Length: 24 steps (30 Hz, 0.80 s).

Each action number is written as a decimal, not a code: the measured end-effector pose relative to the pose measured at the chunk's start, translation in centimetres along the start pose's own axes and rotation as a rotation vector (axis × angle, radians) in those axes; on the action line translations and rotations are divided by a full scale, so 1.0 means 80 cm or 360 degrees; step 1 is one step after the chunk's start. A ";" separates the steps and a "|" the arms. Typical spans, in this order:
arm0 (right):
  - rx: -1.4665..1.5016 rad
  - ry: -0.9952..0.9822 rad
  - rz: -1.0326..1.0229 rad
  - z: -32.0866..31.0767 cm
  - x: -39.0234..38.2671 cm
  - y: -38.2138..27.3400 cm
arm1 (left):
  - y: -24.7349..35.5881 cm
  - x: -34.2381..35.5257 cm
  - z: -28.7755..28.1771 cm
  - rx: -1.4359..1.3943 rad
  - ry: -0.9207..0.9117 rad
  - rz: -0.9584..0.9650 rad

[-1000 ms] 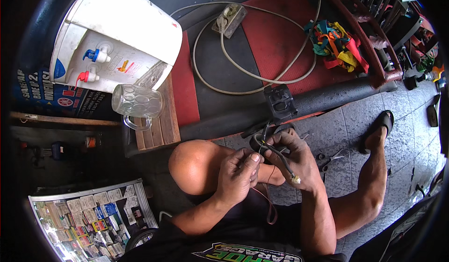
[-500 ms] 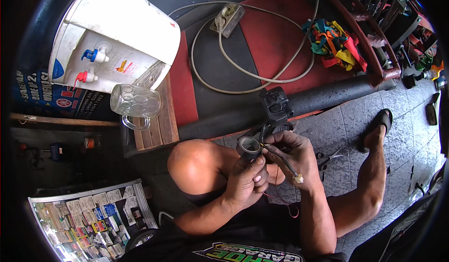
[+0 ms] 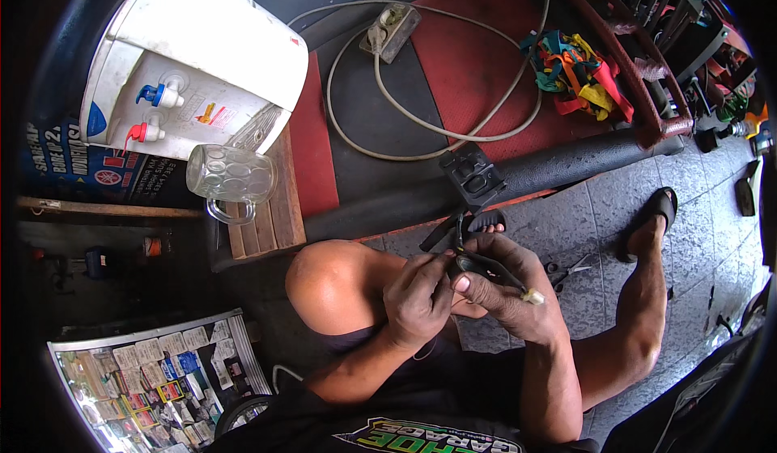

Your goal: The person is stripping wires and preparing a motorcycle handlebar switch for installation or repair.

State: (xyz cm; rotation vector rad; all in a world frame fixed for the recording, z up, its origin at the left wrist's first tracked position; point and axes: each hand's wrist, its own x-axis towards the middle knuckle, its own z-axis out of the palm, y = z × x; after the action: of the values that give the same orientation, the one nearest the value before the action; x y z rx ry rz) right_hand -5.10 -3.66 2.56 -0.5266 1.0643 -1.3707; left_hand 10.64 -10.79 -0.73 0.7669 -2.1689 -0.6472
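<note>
Both hands meet just right of the frame's centre, above my bent knee (image 3: 336, 287). I see my left hand (image 3: 417, 303) with its fingers curled shut around the near end of a black switch housing (image 3: 472, 178), whose cable harness (image 3: 477, 265) runs down between the two hands. My right hand (image 3: 514, 291) is closed on a thin tool with a pale tip (image 3: 532, 296) that sticks out to the right, thumb pressed against the harness. The housing's blocky head sits higher, resting against a long black padded bar (image 3: 566, 166) that crosses the middle of the frame. At upper left stands a white water dispenser (image 3: 194, 48) with a glass mug (image 3: 231, 176) just below it on a wooden crate (image 3: 279, 210). A grey power cord (image 3: 421, 121) loops over the red mat (image 3: 477, 65) at upper centre
</note>
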 end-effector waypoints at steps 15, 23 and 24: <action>-0.0544 0.0140 -0.0025 -0.018 0.002 0.000 | -0.009 0.031 -0.030 -0.1244 -0.0717 -0.1279; -0.0911 0.0194 -0.0403 -0.019 0.002 0.000 | -0.002 0.023 -0.016 -0.0438 -0.0631 -0.0524; -0.0909 0.0200 -0.0402 -0.019 0.002 0.000 | -0.002 0.023 -0.015 -0.0345 -0.0622 -0.0453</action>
State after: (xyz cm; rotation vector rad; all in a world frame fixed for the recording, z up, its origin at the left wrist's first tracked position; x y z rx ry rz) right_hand -6.39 -3.41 1.82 -1.0307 1.5442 -1.3195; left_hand 10.62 -12.39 0.80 0.8972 -2.2983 -1.2458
